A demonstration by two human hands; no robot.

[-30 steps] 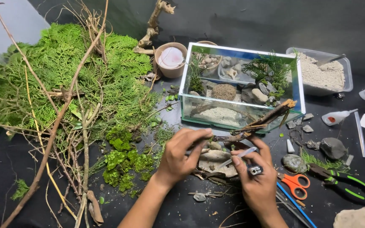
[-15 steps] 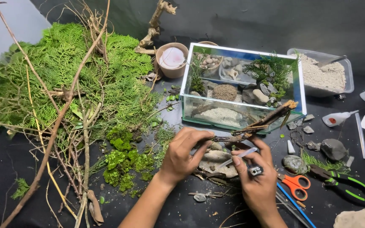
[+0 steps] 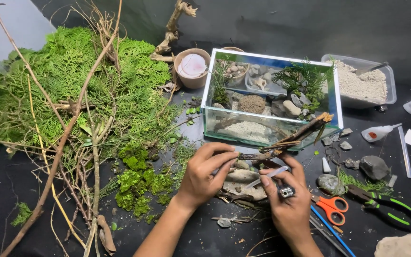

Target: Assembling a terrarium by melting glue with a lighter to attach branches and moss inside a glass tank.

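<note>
Left hand (image 3: 204, 172) pinched the twig (image 3: 286, 142); right hand (image 3: 288, 202) gripped a lighter (image 3: 286, 192) — best held steady, clear of the glass tank (image 3: 272, 102).

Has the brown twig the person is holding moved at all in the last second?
No. The twig keeps its far tip at the same corner of the glass tank, pinched by the left hand and right hand.
</note>
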